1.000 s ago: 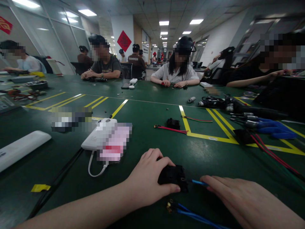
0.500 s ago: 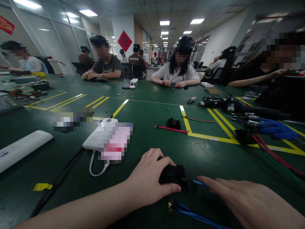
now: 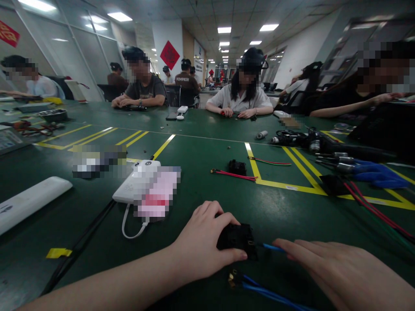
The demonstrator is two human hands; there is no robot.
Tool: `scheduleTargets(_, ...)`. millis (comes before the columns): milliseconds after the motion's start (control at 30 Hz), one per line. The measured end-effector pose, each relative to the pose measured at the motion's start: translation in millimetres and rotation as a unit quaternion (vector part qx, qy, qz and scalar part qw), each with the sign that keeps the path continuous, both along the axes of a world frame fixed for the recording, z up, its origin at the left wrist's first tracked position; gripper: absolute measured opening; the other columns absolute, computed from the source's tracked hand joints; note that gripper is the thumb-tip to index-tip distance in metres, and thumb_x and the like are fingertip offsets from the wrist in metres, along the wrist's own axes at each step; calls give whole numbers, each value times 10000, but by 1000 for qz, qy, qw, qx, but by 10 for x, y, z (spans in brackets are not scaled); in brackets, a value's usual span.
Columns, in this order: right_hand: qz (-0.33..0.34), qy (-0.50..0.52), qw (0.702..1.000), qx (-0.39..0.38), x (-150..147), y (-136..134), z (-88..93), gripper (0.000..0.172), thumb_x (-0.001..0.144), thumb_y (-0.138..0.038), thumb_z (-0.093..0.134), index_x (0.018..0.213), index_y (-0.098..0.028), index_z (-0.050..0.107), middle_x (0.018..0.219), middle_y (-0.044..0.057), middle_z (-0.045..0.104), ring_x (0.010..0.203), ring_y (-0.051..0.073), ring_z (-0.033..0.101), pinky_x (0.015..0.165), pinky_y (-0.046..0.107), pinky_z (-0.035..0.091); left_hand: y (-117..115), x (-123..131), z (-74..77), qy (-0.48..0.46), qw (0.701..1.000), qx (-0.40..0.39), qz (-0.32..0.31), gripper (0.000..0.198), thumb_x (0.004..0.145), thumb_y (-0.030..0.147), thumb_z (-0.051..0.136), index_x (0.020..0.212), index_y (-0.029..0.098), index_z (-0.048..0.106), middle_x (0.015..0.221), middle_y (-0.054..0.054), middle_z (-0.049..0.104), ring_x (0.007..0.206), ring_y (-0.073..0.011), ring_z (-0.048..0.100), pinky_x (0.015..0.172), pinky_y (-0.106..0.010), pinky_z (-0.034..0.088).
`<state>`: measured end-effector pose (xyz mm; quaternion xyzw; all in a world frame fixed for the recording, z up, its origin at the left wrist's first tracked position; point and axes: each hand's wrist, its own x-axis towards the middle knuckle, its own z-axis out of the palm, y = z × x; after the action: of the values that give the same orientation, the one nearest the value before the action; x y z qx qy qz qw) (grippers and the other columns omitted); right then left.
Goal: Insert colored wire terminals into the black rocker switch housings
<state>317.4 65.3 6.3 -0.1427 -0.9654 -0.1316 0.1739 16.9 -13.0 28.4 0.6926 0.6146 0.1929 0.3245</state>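
My left hand is closed round a black plastic housing, thumb on the near side and fingers over the far side. To its right, my right hand pinches a blue wire between thumb and fingers. The wire's tip points at the housing's right side; whether it sits inside cannot be made out. Below the housing lies a bundle of blue wires with brass-coloured terminals, touched by neither hand.
Beyond my hands lie another black housing, red wires and a red-green wire pair. On the left are a white power bank with a cable and a long white case. Blue-handled tools lie right. Co-workers sit opposite.
My right hand has shifted slightly to the right, so a little more of the blue wire shows. The left hand and the housing stay in place.
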Motion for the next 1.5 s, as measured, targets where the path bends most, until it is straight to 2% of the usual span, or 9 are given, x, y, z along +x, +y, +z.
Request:
scheduleTargets(200, 21, -14, 999, -27, -135, 56, 170, 653, 725, 47, 474, 1175, -227, 860, 917, 16, 887, 636, 189, 825, 608, 224, 653, 9, 9, 15, 7, 1000, -6, 3, 481, 905, 413, 993, 1308, 241, 797, 1311, -89, 655, 1336, -373, 596, 1197, -580, 498)
scheduleTargets(467, -17, -3, 1000, 1, 164, 12, -108, 763, 787, -5, 490, 1418, -314, 787, 1081, 44, 893, 822, 256, 856, 804, 384, 711, -12, 7, -26, 3, 1000, 3, 7, 489, 893, 436, 999, 1293, 239, 798, 1300, -89, 650, 1332, -377, 594, 1187, -584, 499)
scheduleTargets(633, 9, -7, 1000, -23, -23, 61, 46, 695, 738, 41, 483, 1246, -265, 844, 965, 15, 893, 670, 211, 836, 630, 264, 674, -3, 4, -12, 2, 1000, 4, 3, 463, 894, 427, 994, 1273, 248, 797, 1297, -82, 650, 1326, -373, 593, 1191, -580, 494)
scheduleTargets(800, 19, -20, 999, -47, -152, 68, 187, 645, 738, 72, 478, 1157, -241, 857, 899, 4, 884, 631, 194, 826, 611, 228, 655, 3, -3, 19, -1, 1000, 2, 4, 442, 894, 427, 987, 1254, 256, 796, 1284, -76, 658, 1305, -372, 602, 1183, -579, 498)
scheduleTargets(1067, -25, 0, 1000, -12, 173, 15, -146, 798, 789, 10, 501, 1457, -334, 772, 1149, 39, 892, 848, 290, 862, 799, 428, 712, -14, -7, -22, -9, 1000, 18, 5, 424, 913, 464, 963, 1244, 272, 781, 1280, -72, 653, 1284, -362, 596, 1168, -571, 501)
scheduleTargets(1133, -27, 0, 1000, -4, 114, 14, -100, 766, 772, 26, 482, 1382, -310, 801, 1089, 34, 895, 790, 271, 858, 737, 391, 709, -9, -2, -19, -5, 1000, 15, 4, 429, 912, 455, 966, 1250, 268, 781, 1278, -72, 650, 1289, -365, 595, 1170, -566, 498)
scheduleTargets(1333, 20, -29, 999, -26, -243, 65, 266, 563, 755, 81, 436, 1027, -236, 813, 833, 2, 868, 598, 168, 812, 558, 180, 611, -5, 13, 49, 6, 1000, -11, 3, 456, 918, 410, 975, 1290, 230, 783, 1300, -89, 641, 1322, -372, 584, 1192, -570, 476)
scheduleTargets(1400, 27, -21, 999, -21, -254, 75, 297, 562, 748, 77, 440, 1031, -244, 806, 819, -6, 863, 586, 166, 806, 556, 182, 611, -7, 17, 60, 5, 1000, -14, 4, 457, 917, 405, 977, 1293, 231, 783, 1312, -90, 640, 1334, -373, 580, 1194, -568, 476)
scheduleTargets(1500, 22, 2, 1000, 1, -119, 56, 194, 603, 775, 52, 453, 1143, -261, 813, 885, 7, 877, 621, 196, 814, 617, 250, 658, -4, 21, 52, 3, 1000, -10, 4, 453, 914, 415, 980, 1279, 233, 783, 1309, -88, 646, 1330, -373, 585, 1182, -562, 488)
